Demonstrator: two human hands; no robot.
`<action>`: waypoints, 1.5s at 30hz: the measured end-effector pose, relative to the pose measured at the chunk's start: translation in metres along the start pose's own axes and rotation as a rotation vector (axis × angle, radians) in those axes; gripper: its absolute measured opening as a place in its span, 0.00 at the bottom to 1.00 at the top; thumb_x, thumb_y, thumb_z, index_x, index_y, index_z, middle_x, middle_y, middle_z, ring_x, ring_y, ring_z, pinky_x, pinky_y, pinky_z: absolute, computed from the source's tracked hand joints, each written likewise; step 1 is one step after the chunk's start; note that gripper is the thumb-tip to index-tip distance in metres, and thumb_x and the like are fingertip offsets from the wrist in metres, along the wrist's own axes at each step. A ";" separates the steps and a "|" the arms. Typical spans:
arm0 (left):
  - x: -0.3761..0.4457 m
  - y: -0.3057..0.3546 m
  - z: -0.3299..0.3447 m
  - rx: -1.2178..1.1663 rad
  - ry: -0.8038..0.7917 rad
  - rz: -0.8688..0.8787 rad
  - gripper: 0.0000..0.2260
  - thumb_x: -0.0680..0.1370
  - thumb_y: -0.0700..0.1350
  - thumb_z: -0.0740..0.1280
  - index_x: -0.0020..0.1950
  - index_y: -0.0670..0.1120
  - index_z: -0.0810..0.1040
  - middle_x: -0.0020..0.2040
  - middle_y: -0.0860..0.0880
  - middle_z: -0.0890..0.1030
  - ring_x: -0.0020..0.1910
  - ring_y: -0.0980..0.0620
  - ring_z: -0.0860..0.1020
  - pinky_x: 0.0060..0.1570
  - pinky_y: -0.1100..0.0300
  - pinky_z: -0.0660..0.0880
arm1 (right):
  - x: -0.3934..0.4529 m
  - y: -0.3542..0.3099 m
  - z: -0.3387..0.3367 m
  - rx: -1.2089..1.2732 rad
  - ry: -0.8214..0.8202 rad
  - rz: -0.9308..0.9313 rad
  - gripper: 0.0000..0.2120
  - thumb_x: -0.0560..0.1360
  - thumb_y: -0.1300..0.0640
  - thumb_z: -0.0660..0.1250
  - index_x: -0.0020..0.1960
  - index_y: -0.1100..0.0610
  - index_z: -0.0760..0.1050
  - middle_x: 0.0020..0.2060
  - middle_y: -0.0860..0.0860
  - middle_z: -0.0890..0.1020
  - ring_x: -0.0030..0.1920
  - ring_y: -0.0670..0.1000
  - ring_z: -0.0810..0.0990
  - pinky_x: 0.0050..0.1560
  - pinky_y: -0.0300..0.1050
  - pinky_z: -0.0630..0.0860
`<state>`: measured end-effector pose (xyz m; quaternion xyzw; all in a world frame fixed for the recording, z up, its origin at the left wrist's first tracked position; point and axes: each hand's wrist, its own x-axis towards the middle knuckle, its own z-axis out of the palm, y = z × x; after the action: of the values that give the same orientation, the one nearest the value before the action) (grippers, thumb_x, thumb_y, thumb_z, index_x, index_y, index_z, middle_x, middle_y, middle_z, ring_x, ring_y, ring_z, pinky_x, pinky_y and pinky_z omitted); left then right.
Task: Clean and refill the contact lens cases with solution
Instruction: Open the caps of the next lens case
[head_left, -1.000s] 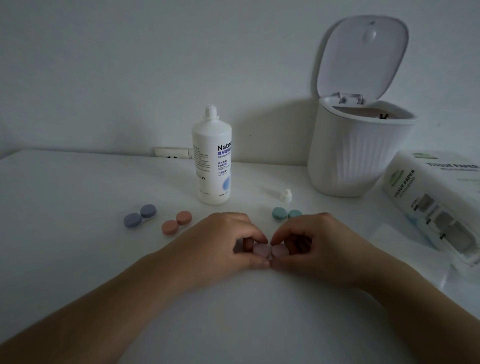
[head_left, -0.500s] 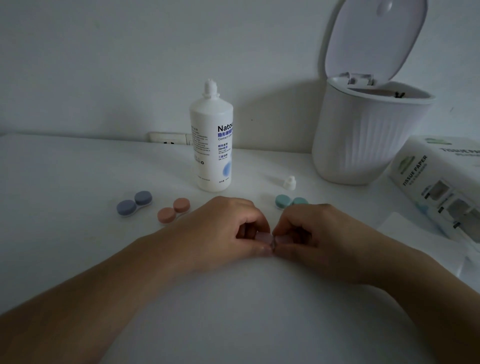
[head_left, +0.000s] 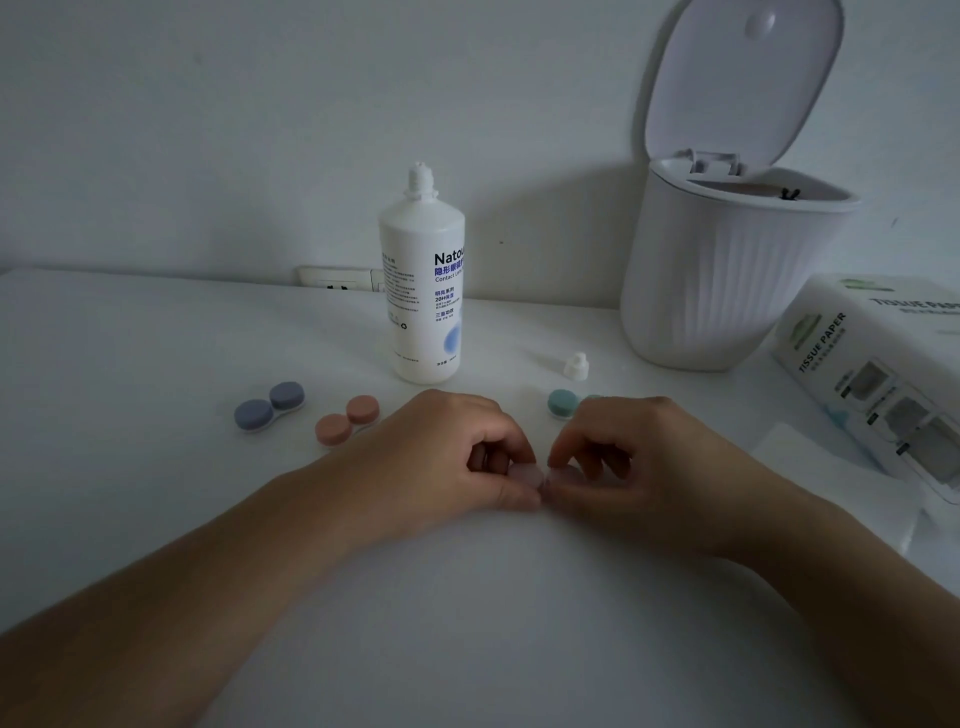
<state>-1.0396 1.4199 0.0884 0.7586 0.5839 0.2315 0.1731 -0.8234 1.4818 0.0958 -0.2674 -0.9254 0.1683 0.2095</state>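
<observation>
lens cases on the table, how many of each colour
blue case: 1
orange case: 1
green case, partly behind the right hand: 1
pale pink case, pinched by the left hand and the right hand: 1
Total: 4

Blue case (head_left: 269, 407), salmon case (head_left: 347, 420), teal case (head_left: 563, 403), pale pink case (head_left: 527, 474); white bottle (head_left: 422, 291) with blue print; white ribbed bin (head_left: 711, 275).

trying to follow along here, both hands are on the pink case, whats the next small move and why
Probably twist both caps off. The left hand and right hand each pinch one cap of the pink case, and the solution bottle stands uncapped behind.
</observation>
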 end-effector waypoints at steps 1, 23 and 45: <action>0.001 -0.001 0.000 -0.027 -0.013 0.002 0.10 0.69 0.59 0.77 0.47 0.58 0.84 0.46 0.62 0.78 0.43 0.63 0.77 0.40 0.76 0.68 | 0.000 0.000 -0.001 0.019 -0.023 -0.004 0.03 0.70 0.55 0.76 0.44 0.50 0.83 0.34 0.45 0.77 0.35 0.49 0.76 0.37 0.32 0.67; 0.000 0.004 -0.002 0.042 0.015 -0.011 0.09 0.68 0.61 0.78 0.42 0.60 0.82 0.49 0.67 0.76 0.46 0.68 0.75 0.45 0.84 0.60 | -0.002 -0.002 -0.004 0.087 -0.059 0.029 0.09 0.70 0.58 0.75 0.48 0.47 0.82 0.38 0.44 0.79 0.40 0.48 0.77 0.40 0.31 0.68; 0.004 -0.006 0.004 -0.063 -0.004 0.017 0.13 0.66 0.63 0.76 0.45 0.59 0.83 0.43 0.61 0.79 0.40 0.59 0.77 0.37 0.67 0.71 | -0.001 -0.002 -0.002 0.025 -0.036 -0.006 0.05 0.71 0.58 0.76 0.46 0.51 0.84 0.37 0.45 0.77 0.37 0.47 0.78 0.39 0.33 0.71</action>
<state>-1.0415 1.4257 0.0823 0.7581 0.5696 0.2496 0.1962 -0.8228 1.4796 0.0979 -0.2591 -0.9275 0.1839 0.1967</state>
